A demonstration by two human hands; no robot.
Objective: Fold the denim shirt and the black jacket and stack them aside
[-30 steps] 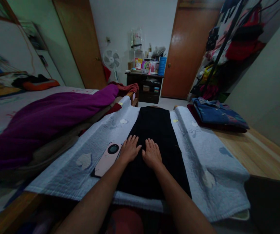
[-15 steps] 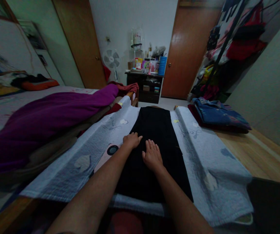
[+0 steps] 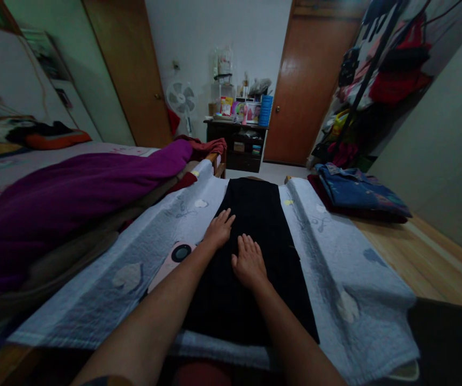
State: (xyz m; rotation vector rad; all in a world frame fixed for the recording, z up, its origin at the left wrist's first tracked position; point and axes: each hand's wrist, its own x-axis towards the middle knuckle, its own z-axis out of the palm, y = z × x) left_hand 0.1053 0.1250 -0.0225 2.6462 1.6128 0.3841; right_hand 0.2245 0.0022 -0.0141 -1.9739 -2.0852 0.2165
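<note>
A black garment [image 3: 257,206] lies flat over a light blue quilted cloth [image 3: 331,268]. My left hand [image 3: 219,229] rests on the garment's left part with its fingers spread. To the right and a little nearer, my right hand [image 3: 250,261] lies palm down on the same black fabric, fingers stretched out. Neither hand holds anything. Partly hidden behind my left forearm is a pink phone-like object [image 3: 170,262] with a round black part, lying on the quilted cloth.
Purple cloth [image 3: 81,187] is heaped on the left. Folded blue clothing [image 3: 359,187] sits on a wooden surface [image 3: 424,252] at the right. Farther back stand a fan [image 3: 181,99], a dark cabinet [image 3: 234,142] and a wooden door [image 3: 299,86]. Bags hang at the upper right.
My left hand has moved slightly forward, and its fingers are straighter and more spread. My right hand has shifted slightly on the black garment. The view has shifted a little.
</note>
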